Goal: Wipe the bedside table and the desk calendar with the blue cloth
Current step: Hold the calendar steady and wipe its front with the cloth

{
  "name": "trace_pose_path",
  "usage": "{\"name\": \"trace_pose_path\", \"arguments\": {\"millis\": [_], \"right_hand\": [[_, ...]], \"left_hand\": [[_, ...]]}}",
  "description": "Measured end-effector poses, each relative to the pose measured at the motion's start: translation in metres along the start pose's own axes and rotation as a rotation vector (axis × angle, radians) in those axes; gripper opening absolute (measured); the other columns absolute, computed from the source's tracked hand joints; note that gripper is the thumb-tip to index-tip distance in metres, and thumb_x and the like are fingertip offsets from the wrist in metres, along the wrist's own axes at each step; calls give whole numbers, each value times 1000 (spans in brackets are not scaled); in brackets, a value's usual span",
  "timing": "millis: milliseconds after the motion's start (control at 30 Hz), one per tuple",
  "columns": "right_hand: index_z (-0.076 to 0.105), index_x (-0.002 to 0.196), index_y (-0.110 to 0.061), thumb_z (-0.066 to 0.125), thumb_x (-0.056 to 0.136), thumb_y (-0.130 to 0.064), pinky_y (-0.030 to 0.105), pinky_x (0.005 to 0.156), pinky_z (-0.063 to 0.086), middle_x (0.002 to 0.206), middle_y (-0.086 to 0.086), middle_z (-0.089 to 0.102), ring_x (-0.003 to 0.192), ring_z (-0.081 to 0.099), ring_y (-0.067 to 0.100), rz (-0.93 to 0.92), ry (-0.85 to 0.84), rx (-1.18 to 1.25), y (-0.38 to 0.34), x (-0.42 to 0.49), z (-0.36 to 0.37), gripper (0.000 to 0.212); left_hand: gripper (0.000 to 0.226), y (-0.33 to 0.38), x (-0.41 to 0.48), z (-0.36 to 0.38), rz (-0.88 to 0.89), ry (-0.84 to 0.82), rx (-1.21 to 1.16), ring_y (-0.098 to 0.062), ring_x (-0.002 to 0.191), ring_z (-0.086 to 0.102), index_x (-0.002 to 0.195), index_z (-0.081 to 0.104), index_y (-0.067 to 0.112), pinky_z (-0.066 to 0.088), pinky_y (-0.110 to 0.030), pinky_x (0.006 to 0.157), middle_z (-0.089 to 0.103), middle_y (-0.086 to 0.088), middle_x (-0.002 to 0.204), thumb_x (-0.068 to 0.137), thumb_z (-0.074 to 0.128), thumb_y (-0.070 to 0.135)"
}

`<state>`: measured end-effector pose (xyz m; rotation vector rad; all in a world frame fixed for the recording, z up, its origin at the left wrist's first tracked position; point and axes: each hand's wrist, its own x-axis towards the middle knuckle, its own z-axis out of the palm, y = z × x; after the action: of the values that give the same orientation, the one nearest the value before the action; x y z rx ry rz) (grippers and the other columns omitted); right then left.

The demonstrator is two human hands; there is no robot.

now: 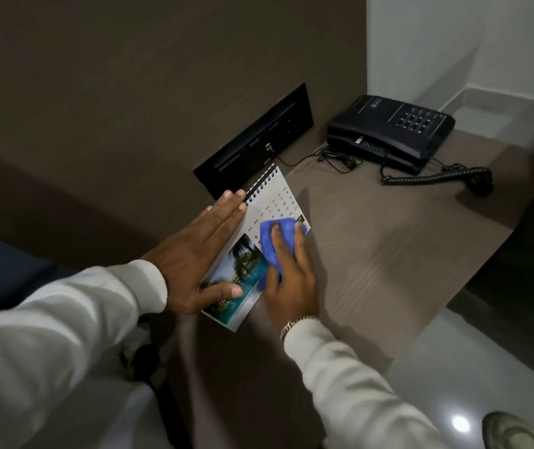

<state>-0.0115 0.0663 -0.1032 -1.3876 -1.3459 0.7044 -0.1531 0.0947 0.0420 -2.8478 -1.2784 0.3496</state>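
Observation:
The desk calendar (273,197), white with a black spiral binding and a palm-tree photo, stands at the near left of the brown bedside table (389,241). My left hand (194,254) holds it from behind, fingers flat along its back and thumb across the photo. My right hand (291,273) presses the bunched blue cloth (270,241) against the calendar's front page, over the date grid. The cloth hides the lower dates.
A black desk phone (392,131) with a coiled cord (437,178) sits at the table's far right. A black switch and socket panel (256,140) is set in the brown wall behind the calendar. Glossy floor (473,377) and a shoe (512,432) lie at lower right.

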Motion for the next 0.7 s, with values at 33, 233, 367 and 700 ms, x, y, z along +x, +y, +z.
{"name": "trace_pose_path", "arguments": {"millis": [33, 233, 367, 700], "right_hand": [[34, 142, -30, 49, 90, -5, 50, 110, 40, 158, 9, 17, 144, 24, 31, -39, 2, 22, -2, -5, 1, 60], [30, 142, -34, 47, 90, -14, 45, 110, 41, 160, 5, 18, 145, 24, 27, -94, 148, 139, -30, 49, 0, 58], [36, 141, -27, 52, 89, -3, 48, 111, 38, 160, 8, 17, 145, 22, 29, -8, 44, 41, -11, 48, -6, 60], [45, 137, -21, 56, 86, 4, -5, 98, 22, 156, 11, 27, 131, 25, 6, 32, 98, 163, -18, 22, 0, 58]], "left_hand": [[106, 0, 0, 0, 5, 2, 2, -21, 150, -13, 151, -3, 5, 10, -41, 122, -12, -11, 162, 80, 37, 72], [108, -1, 1, 3, 36, 19, 12, -22, 150, -11, 151, -4, 4, 9, -42, 121, -10, -12, 162, 79, 36, 74], [108, -2, 1, 2, 25, 19, 12, -23, 150, -11, 151, -2, 5, 11, -42, 120, -9, -12, 162, 78, 36, 75], [110, -3, 0, 5, 25, 28, -18, -21, 150, -11, 151, -3, 7, 13, -41, 119, -11, -9, 162, 76, 34, 78]]}}
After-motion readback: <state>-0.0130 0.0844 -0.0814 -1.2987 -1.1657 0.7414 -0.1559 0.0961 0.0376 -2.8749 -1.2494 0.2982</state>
